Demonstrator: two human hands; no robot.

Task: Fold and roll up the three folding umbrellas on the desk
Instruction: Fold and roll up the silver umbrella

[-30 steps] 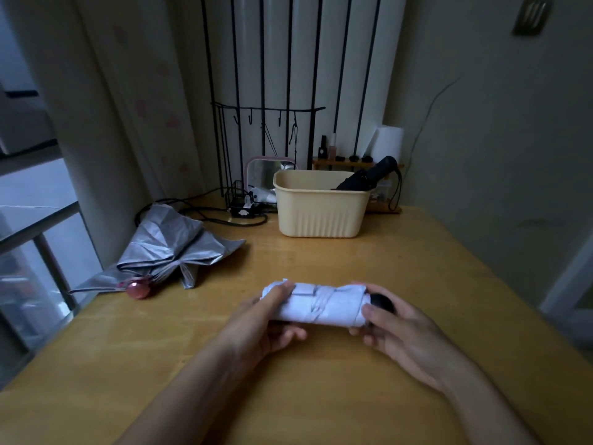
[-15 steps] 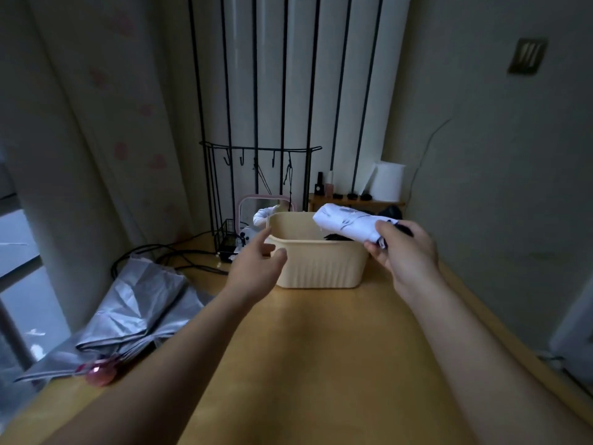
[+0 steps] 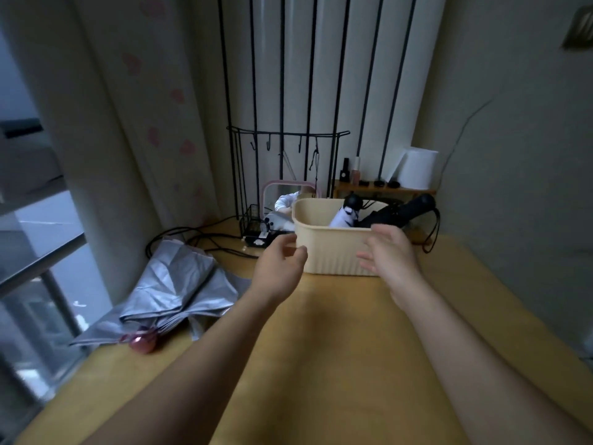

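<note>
- At 12 o'clock on the desk [image 3: 337,332], the cream basket [image 3: 333,252] holds the rolled white umbrella [image 3: 342,219] and the black umbrella [image 3: 394,215].
- Both hands are released: the left hand [image 3: 282,264] is loosely curled and holds nothing, and the right hand [image 3: 390,255] has its fingers spread just before the basket wall.
- Still unfolded, the silver umbrella [image 3: 173,287] lies at 9 o'clock, its pink handle [image 3: 142,343] near the desk edge.
- Risk: a careless tug on its canopy could roll it off that edge.
- Half a second ago the right hand gripped the white umbrella above the basket; now it has been dropped in.
</note>
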